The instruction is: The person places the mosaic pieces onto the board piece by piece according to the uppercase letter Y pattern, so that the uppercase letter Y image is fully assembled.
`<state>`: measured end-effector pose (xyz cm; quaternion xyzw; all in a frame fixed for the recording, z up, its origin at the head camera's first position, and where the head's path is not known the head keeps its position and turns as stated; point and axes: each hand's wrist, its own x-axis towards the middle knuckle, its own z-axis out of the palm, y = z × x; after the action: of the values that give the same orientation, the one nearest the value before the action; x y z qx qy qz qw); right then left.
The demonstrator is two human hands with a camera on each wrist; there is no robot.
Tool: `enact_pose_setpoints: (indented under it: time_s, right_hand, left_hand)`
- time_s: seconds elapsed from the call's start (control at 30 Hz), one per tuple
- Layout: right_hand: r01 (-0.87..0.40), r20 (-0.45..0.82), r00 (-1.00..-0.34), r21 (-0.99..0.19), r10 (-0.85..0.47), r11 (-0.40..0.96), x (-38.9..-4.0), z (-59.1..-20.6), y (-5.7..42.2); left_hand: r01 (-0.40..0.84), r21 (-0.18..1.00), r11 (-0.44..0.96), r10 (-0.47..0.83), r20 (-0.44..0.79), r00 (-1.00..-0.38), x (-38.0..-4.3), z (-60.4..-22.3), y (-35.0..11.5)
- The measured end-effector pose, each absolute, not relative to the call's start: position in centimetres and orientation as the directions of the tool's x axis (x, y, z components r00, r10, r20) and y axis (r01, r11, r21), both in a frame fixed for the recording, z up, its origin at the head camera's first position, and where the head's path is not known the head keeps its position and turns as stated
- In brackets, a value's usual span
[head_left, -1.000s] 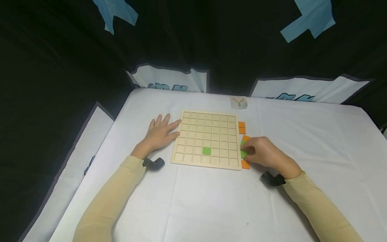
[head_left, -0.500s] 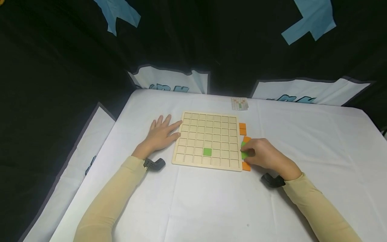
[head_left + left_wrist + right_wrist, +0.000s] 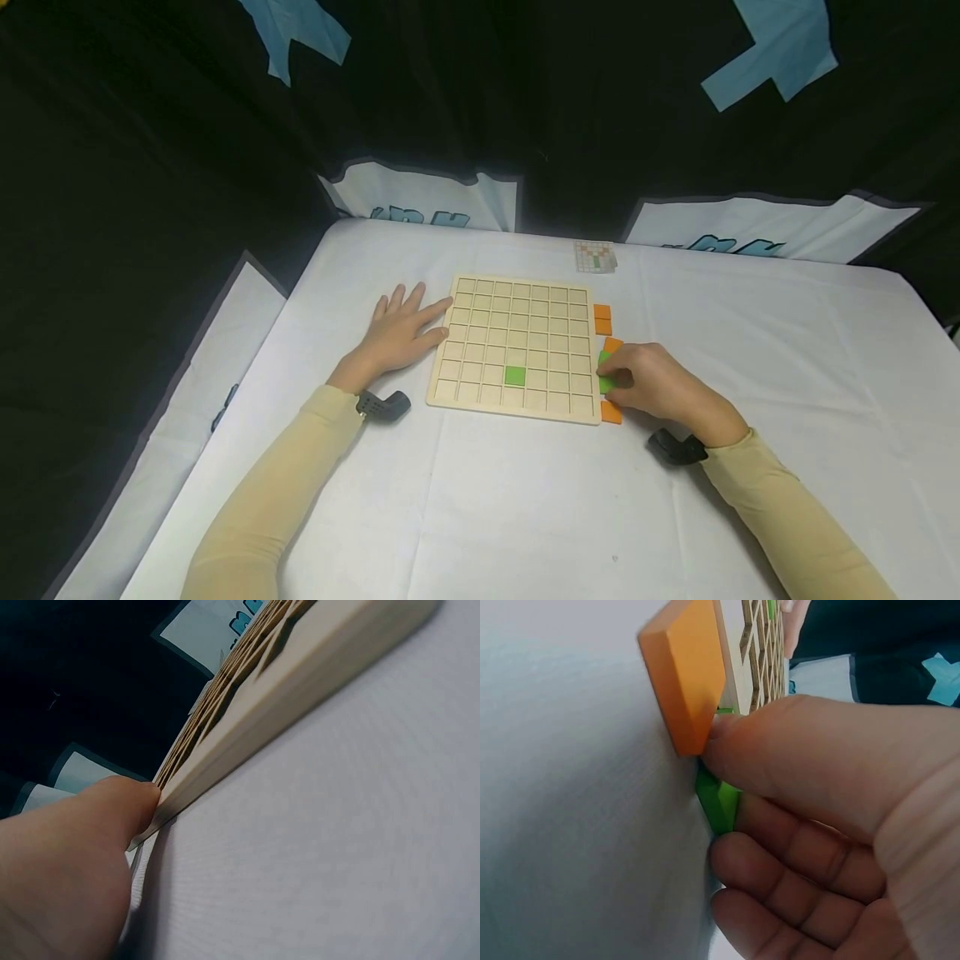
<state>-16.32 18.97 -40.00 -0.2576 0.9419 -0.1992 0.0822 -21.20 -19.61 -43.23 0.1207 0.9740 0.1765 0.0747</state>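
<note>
The grip of the right hand (image 3: pixel 662 382) is a pinch: we see thumb and curled fingers around a bright green flat square tile (image 3: pixel 718 801), low at the right edge of the pale wooden gridded board (image 3: pixel 517 333). More green shows past the fingertips along that edge, and we cannot tell whether it belongs to a second tile. The left hand (image 3: pixel 395 337) lies with fingers spread at the board's left edge, thumb and index finger touching its side.

Against the frame of a second ago, we find hardly any difference: both hands keep their places by the board and the same tiles lie around it; only the whole view has shifted slightly.

Of the board's recessed cells, one holds a green square tile (image 3: pixel 515 376), in the middle column, second row from the near edge. Beside the board's right edge are two adjoining orange square tiles (image 3: pixel 602 320), a single orange tile (image 3: pixel 612 344) just beyond the hand and another orange tile (image 3: pixel 611 412) nearer us. Past the board's far edge lies a small printed grid card (image 3: pixel 595 257).
</note>
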Motion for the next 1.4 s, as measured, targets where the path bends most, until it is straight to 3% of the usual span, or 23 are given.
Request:
enact_pose_setpoints:
  time_s: [0.43, 0.83, 1.4]
  right_hand:
    - [-0.441, -0.063, -0.858, -0.416, -0.509, 0.795, -16.3, -39.9, 19.0]
    - [-0.492, 0.022, -0.845, -0.426, -0.535, 0.759, -16.9, -39.4, 19.6]
    - [-0.57, 0.075, -0.794, -0.437, -0.603, 0.696, -18.8, -38.8, 16.2]
  left_hand:
    - [0.21, 0.343, 0.916, 0.258, -0.101, -0.961, -21.4, -43.2, -19.5]
    - [0.209, 0.344, 0.916, 0.258, -0.105, -0.96, -21.5, -43.3, -19.4]
    - [0.197, 0.354, 0.914, 0.247, -0.103, -0.963, -21.2, -43.5, -19.5]
